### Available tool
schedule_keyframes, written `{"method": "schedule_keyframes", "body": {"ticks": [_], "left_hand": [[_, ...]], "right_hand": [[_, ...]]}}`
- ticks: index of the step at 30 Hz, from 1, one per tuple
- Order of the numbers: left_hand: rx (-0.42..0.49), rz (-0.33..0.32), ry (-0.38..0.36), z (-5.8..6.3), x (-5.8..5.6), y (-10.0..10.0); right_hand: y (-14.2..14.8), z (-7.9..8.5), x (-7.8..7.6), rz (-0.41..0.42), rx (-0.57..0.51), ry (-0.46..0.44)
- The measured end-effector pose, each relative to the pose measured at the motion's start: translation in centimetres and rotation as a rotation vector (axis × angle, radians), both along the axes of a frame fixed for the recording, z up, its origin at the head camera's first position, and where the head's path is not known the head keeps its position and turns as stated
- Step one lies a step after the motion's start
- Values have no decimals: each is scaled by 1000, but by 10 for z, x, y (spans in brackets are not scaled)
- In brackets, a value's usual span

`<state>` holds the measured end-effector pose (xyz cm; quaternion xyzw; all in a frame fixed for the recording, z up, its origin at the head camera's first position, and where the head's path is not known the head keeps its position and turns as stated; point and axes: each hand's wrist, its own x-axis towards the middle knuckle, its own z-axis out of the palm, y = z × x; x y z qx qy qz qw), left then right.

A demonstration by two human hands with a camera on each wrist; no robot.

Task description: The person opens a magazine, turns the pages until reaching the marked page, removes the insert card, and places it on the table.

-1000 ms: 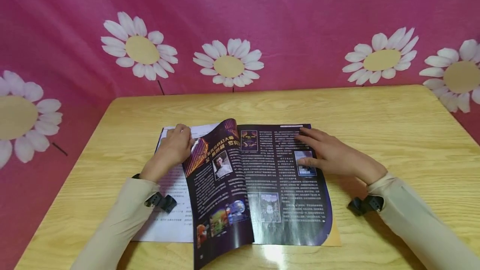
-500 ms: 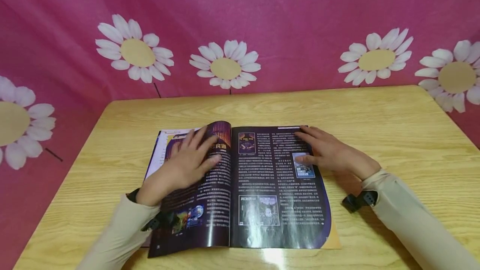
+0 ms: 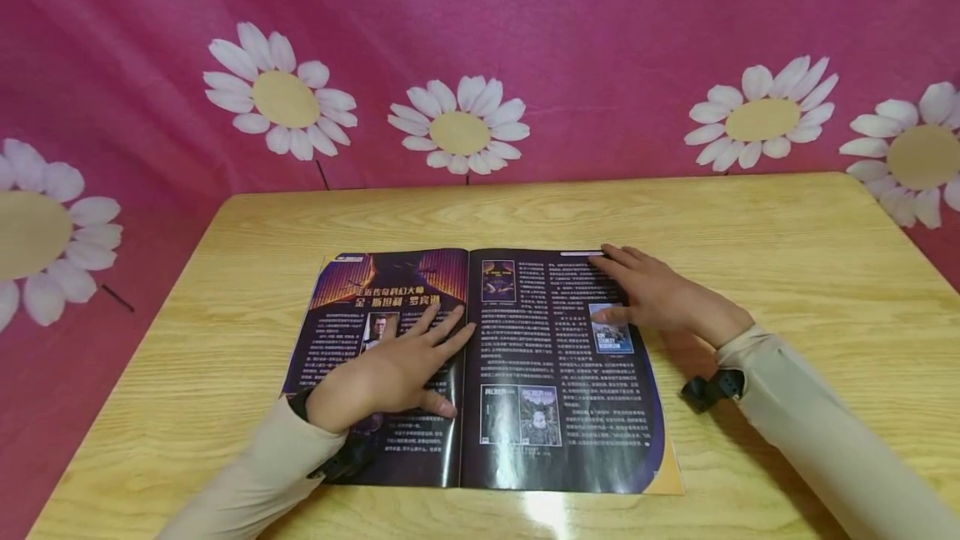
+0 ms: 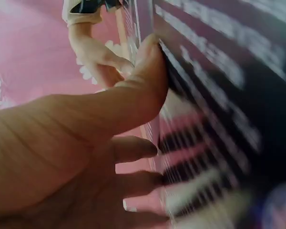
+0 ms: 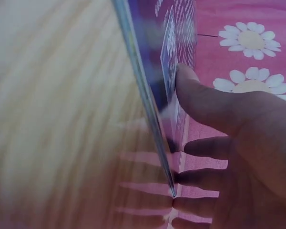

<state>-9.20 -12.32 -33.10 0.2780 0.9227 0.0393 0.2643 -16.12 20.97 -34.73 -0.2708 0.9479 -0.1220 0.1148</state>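
A magazine (image 3: 517, 365) lies spread flat on the wooden table, both visible pages dark with pale print and small pictures. My left hand (image 3: 390, 377) rests on the left page, fingers extended toward the spine. In the left wrist view its thumb (image 4: 150, 62) and fingertips touch the glossy page (image 4: 219, 95). Along the outer edge of the right page lies my right hand (image 3: 667, 298), its fingers spread over the top right corner and its thumb on a small blue book picture (image 3: 612, 336). The right wrist view shows the right thumb (image 5: 188, 76) on the page near the magazine's edge (image 5: 148, 100).
The light wooden table (image 3: 787, 273) extends around the magazine on all sides. Behind it hangs a pink cloth (image 3: 585, 48) printed with large white daisies (image 3: 459, 132). Each wrist wears a black strap device (image 3: 712, 390) below a beige sleeve.
The lifted page has come down flat on the left side, covering the white page there. My left hand has moved from that page's edge onto its middle. The right hand has stayed nearly in place.
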Motion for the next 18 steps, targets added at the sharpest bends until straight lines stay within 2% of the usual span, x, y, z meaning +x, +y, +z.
{"method": "schedule_keyframes", "body": {"ticks": [5,13,18], "left_hand": [[-27,37,-52,-3,5,14],[-105,5,36,-10,17,30],[-84,-35,54,-10,17,32]], "right_hand": [[-1,-1,-3,-9,-14,17],[-6,-1,-8,-37,-49,52],[-6,-2,-9,-80,-57,51]]}}
